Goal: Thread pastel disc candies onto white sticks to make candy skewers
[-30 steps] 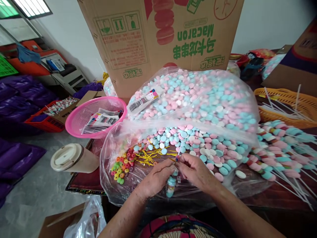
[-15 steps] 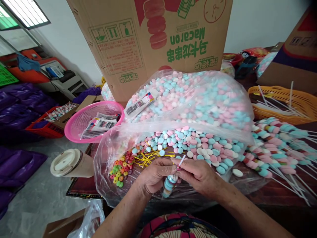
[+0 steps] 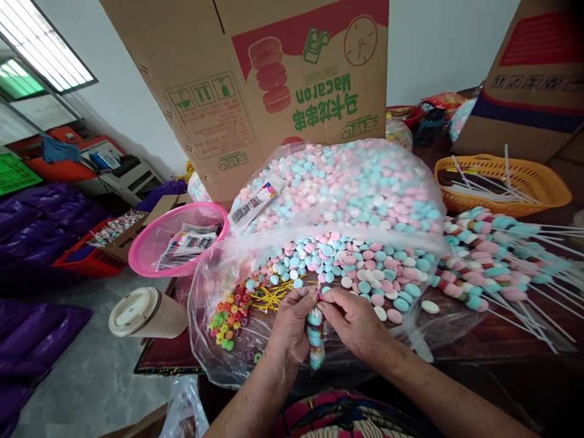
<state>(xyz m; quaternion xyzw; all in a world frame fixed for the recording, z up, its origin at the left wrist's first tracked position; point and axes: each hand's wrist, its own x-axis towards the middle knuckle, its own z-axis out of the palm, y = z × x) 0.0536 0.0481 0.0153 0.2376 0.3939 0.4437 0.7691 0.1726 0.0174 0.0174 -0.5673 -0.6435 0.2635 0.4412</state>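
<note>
A wrapped candy skewer (image 3: 316,340), stacked with blue, white and reddish pieces, hangs between my hands. My left hand (image 3: 291,322) is closed, pinching the gathered neck of its clear wrapper. From the other side my right hand (image 3: 358,319) pinches the same neck, its fingertips close to those of the left. Something small at the pinch is mostly hidden. Beyond the hands lie gold twist ties (image 3: 272,298), ring-shaped gummies (image 3: 230,316) and loose pink, blue and white round candies (image 3: 365,264). A big clear bag (image 3: 347,182) of the same candies bulges behind them.
Several wrapped skewers with white sticks (image 3: 497,261) are piled at right, below an orange basket (image 3: 542,188). A pink basket (image 3: 137,246) with printed wrappers and a lidded cup (image 3: 171,313) are at left. A large cardboard box (image 3: 196,48) stands at the back.
The view has shifted slightly. The skewer now hangs more upright, and the white stick end that showed above my fingers is no longer plainly visible. Both hands still pinch the neck.
</note>
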